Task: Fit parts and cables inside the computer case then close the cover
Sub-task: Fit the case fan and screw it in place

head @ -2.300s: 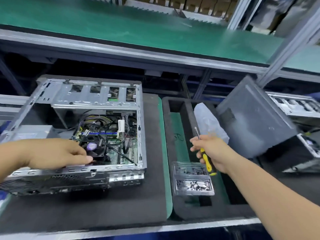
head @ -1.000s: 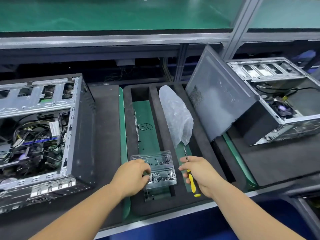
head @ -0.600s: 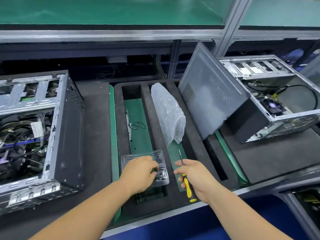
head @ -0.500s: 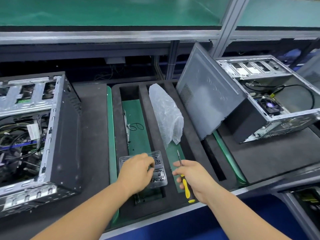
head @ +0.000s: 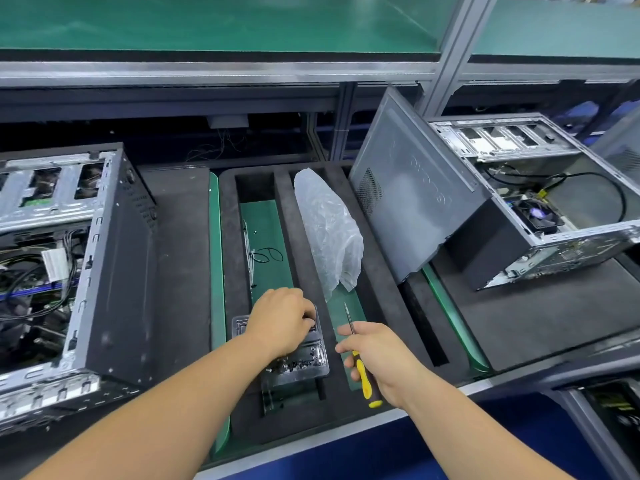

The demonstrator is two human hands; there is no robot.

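The left hand (head: pixel 282 320), moved from the open computer case (head: pixel 69 271), is curled into the screw tray (head: pixel 304 358), presumably picking a fastener, while the screwdriver (head: pixel 363 372) remains gripped by the right hand (head: pixel 381 358).

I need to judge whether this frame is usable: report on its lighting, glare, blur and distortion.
Head view: even overhead light, soft shadows only. Mild glare on the plastic bag and the shelf rail. Wide-angle bending curves the rail and stretches both forearms at the bottom edge. Left hand over the screw tray and right hand holding the screwdriver are sharp.
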